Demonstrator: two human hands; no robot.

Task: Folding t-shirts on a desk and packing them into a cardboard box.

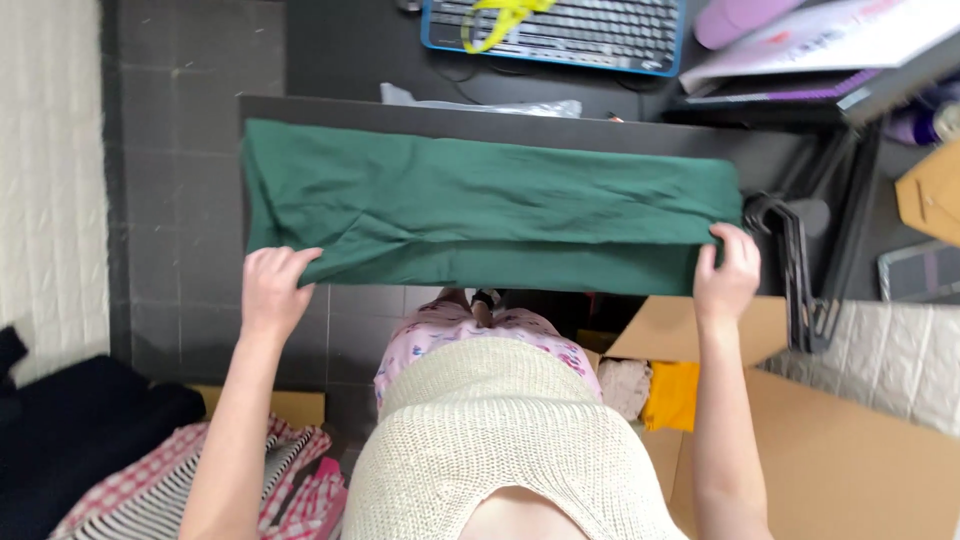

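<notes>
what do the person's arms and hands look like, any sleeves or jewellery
Both arms are bare from the shoulder down, with no sleeves. The left hand and right hand wear no gloves, and no rings, watch or bracelets show. The top is a sleeveless cream knit.

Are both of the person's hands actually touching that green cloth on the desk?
Touching. The head view shows the left hand and the right hand each gripping the near edge of the green cloth, fingers curled over the fabric.
</notes>
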